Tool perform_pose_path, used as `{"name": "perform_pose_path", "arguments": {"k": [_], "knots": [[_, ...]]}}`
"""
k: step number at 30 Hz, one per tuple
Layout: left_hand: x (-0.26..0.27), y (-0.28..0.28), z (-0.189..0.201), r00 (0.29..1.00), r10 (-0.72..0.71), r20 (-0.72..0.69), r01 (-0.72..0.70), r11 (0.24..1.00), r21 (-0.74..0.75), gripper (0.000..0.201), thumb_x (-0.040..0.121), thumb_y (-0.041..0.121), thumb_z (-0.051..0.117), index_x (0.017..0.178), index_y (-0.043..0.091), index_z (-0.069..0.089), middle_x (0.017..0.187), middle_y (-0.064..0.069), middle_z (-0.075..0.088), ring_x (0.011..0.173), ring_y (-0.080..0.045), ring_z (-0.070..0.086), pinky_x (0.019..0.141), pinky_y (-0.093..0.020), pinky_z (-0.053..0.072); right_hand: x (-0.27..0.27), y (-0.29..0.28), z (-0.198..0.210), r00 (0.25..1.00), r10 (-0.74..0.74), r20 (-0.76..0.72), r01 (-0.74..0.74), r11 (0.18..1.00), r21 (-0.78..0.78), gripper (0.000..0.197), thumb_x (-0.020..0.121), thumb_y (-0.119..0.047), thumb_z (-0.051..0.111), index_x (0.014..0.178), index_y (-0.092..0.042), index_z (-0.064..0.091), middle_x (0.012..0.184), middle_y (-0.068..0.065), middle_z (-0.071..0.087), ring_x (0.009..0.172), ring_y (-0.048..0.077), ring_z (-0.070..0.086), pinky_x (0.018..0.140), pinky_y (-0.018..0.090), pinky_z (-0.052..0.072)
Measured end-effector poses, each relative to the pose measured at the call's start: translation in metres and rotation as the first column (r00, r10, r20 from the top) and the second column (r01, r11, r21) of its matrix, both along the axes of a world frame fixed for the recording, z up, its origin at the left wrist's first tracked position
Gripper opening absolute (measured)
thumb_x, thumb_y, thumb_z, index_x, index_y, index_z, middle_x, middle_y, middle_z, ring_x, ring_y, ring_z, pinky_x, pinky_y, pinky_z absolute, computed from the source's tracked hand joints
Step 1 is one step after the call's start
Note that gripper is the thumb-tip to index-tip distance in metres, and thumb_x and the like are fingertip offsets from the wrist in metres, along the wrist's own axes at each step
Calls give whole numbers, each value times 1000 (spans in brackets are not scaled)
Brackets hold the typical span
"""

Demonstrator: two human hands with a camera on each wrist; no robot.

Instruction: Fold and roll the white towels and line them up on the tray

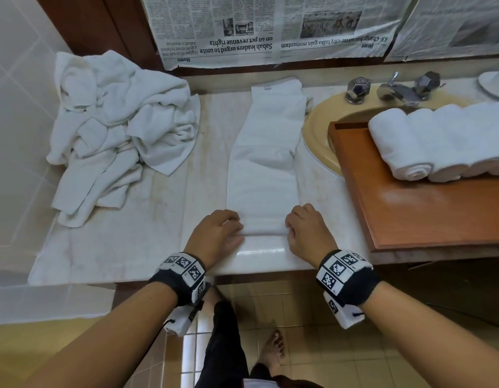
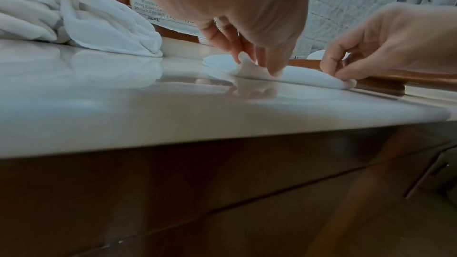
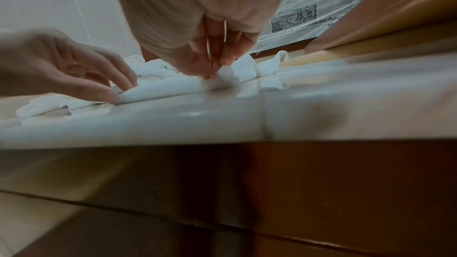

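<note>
White terry towel [image 1: 263, 175], folded into a long narrow strip, laid lengthwise on the pale marble tabletop [image 1: 147, 219] between the heap and the sink. Near end turned over into a first small roll, pinched at its left corner by the left hand [image 1: 217, 233] and at its right corner by the right hand [image 1: 308, 229], fingers [image 2: 274, 65] curled onto the cloth, thumbs tucked under as the wrist views suggest. Judged stage: fold finished, rolling barely begun, most of the strip lying flat beyond.

Done so far: several rolled white towels [image 1: 438, 141] lined side by side on the reddish-brown wooden tray [image 1: 427, 214], set partly over the yellow oval sink [image 1: 318, 135]. Left to do: a crumpled pile of loose white towels [image 1: 116, 130] at the far left, count impossible to tell.

Row of rolls cut off at the right edge, so its total unknown. Right wrist view blurred; thumb placement there hard to make out.
</note>
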State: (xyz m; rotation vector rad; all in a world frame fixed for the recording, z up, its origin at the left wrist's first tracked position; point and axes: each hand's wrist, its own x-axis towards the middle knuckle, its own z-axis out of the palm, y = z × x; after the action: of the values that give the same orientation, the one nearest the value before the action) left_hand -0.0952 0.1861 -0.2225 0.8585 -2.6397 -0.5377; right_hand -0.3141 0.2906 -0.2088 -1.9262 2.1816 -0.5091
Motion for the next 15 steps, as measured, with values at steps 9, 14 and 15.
{"name": "perform_pose_path", "arguments": {"k": [9, 14, 15], "knots": [[-11, -1, 13, 1000, 8, 13, -7, 995, -99, 30, 55, 2, 88, 80, 10, 75, 82, -3, 72, 67, -25, 68, 62, -32, 54, -10, 3, 3, 991, 94, -95, -87, 993, 82, 32, 55, 1, 79, 79, -12, 62, 78, 2, 60, 72, 25, 57, 60, 35, 47], [-11, -4, 13, 994, 89, 63, -93, 994, 58, 20, 80, 25, 70, 96, 14, 75, 93, -1, 72, 84, -21, 66, 78, -32, 51, -16, 2, 17, 994, -25, 110, 6, 985, 175, 11, 82, -8, 62, 93, -11, 62, 89, 0, 58, 87, 19, 53, 76, 26, 41], [-11, -6, 13, 989, 106, 103, -122, 979, 164, 25, 86, 33, 65, 102, 15, 74, 99, 0, 69, 91, -19, 62, 84, -33, 48, -17, 3, 20, 980, -88, 181, 50, 977, 207, 9, 82, -9, 62, 91, -11, 62, 87, 0, 58, 84, 18, 53, 73, 24, 43]]}}
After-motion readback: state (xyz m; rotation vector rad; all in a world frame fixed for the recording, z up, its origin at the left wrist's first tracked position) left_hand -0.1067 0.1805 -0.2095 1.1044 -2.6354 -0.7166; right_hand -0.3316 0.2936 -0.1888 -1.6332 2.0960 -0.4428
